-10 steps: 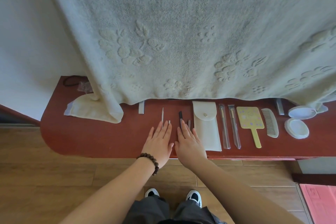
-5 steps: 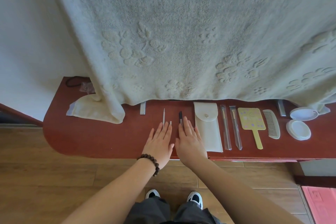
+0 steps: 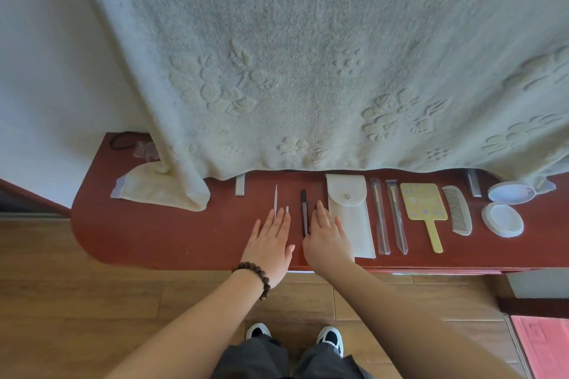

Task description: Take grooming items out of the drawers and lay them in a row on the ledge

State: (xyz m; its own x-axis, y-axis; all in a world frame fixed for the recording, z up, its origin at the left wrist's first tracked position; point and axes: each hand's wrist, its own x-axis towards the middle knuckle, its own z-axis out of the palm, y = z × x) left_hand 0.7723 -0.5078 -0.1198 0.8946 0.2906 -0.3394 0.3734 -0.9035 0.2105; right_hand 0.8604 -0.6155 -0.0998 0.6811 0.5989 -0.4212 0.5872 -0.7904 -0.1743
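Your left hand [image 3: 271, 240] and right hand [image 3: 328, 237] lie flat, palms down, on the red ledge [image 3: 154, 231], fingers straight, close together, holding nothing. Between them lies a dark pen-like tool [image 3: 304, 212]. Rightward in a row: white pouch [image 3: 349, 212], two sleeved brushes [image 3: 388, 218], yellow hand mirror [image 3: 424, 209], comb [image 3: 458, 209], round case [image 3: 502, 220].

Left hand [image 3: 271, 243] flat, palm down, fingers together, right hand [image 3: 328, 237] flat alongside, both forearms extended forward

no readable text, pink paper [image 3: 546, 344] print too blurred, dark pen [image 3: 304, 212] marking illegible
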